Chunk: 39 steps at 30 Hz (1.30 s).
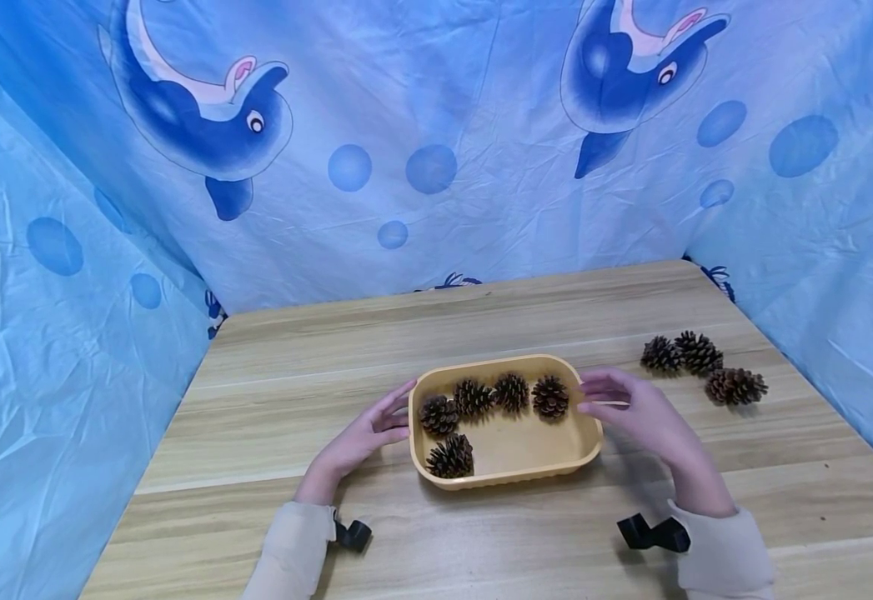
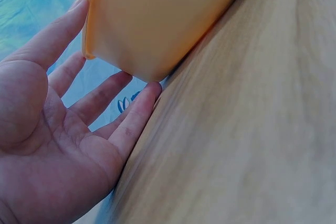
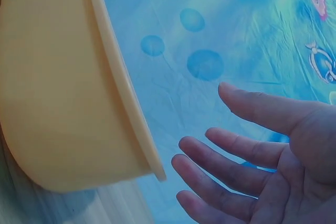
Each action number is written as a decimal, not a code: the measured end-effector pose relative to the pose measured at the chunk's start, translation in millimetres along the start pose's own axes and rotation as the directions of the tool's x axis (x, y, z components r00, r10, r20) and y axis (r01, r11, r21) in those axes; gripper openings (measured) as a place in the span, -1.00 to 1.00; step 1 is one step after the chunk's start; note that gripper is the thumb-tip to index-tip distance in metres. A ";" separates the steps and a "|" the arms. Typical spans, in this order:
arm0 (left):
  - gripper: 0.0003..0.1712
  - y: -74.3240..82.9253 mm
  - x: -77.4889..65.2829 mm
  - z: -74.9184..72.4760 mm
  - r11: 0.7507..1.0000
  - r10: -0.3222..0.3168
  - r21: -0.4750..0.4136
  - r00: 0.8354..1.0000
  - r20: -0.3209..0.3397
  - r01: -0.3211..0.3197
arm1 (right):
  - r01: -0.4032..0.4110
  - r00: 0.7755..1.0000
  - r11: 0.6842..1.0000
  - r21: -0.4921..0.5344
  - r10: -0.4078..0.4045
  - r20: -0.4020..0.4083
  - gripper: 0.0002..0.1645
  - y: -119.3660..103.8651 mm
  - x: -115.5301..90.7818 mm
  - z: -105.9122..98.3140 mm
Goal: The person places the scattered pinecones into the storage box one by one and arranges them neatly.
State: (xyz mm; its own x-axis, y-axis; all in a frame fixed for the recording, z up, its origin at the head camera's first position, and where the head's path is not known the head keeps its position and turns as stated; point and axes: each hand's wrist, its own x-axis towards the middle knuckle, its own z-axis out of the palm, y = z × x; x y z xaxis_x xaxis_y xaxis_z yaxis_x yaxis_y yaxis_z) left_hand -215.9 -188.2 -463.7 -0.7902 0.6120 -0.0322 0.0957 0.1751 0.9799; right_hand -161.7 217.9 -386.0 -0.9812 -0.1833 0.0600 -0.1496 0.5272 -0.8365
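A yellow plastic basin (image 1: 522,479) stands on the wooden table, with several brown pine cones (image 1: 474,398) along its far side and in its left corners. At its left end is my left hand (image 1: 356,439), fingers extended. The left wrist view shows those fingertips touching the basin's wall (image 2: 157,19), thumb near the rim. My right hand (image 1: 654,421) is beside the right end, fingers spread and loosely bent. In the right wrist view a small gap parts these fingers (image 3: 220,174) from the basin's rim (image 3: 126,93); nothing is in that hand.
Three more pine cones (image 1: 699,353) lie on the table (image 1: 316,358) to the right, beyond my right hand. A blue dolphin-print cloth (image 1: 406,83) hangs behind the table and along both sides. Black mounts (image 1: 654,533) are strapped to both wrists.
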 end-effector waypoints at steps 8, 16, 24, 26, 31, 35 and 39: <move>-0.10 1.8 -0.5 0.9 1.000 -0.007 0.000 1.000 -0.001 0.007 | 0.012 0.997 0.999 -0.047 -0.015 -0.071 -0.47 10.7 -2.7 -12.4; -0.10 1.7 -0.3 1.1 1.000 -0.009 -0.006 1.000 0.002 0.009 | 0.014 0.981 0.999 -0.047 -0.023 -0.194 -0.49 21.9 -6.8 -24.3; -0.10 0.3 -0.3 0.9 1.000 -0.010 -0.008 1.000 0.000 0.010 | -0.043 0.947 0.996 -0.077 0.016 -0.322 -0.43 33.6 -10.7 -36.6; -0.11 0.2 -0.4 0.9 1.000 -0.011 -0.008 1.000 -0.001 0.011 | -0.068 0.937 0.995 -0.077 0.038 -0.347 -0.41 37.0 -11.3 -38.9; -0.10 0.3 -0.3 0.9 1.000 -0.010 -0.008 1.000 -0.002 0.010 | -0.108 0.905 0.992 -0.058 0.074 -0.418 -0.39 45.2 -13.0 -45.4; -0.11 0.5 -0.2 0.8 1.000 -0.011 -0.008 1.000 -0.004 0.011 | -0.123 0.880 0.992 -0.035 0.092 -0.466 -0.37 51.8 -14.5 -50.7; -0.11 0.5 -0.1 0.6 1.000 -0.013 -0.005 1.000 -0.006 0.013 | -0.130 0.866 0.992 0.002 0.114 -0.487 -0.37 58.5 -16.4 -55.6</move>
State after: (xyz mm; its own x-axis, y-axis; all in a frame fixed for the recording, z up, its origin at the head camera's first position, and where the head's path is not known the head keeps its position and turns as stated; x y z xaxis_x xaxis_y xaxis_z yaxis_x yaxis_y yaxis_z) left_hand -215.4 -187.7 -463.3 -0.7951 0.6048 -0.0440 0.0821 0.1792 0.9804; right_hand -161.1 297.8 -405.7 -0.9259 0.3058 0.2218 -0.0208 0.5450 -0.8382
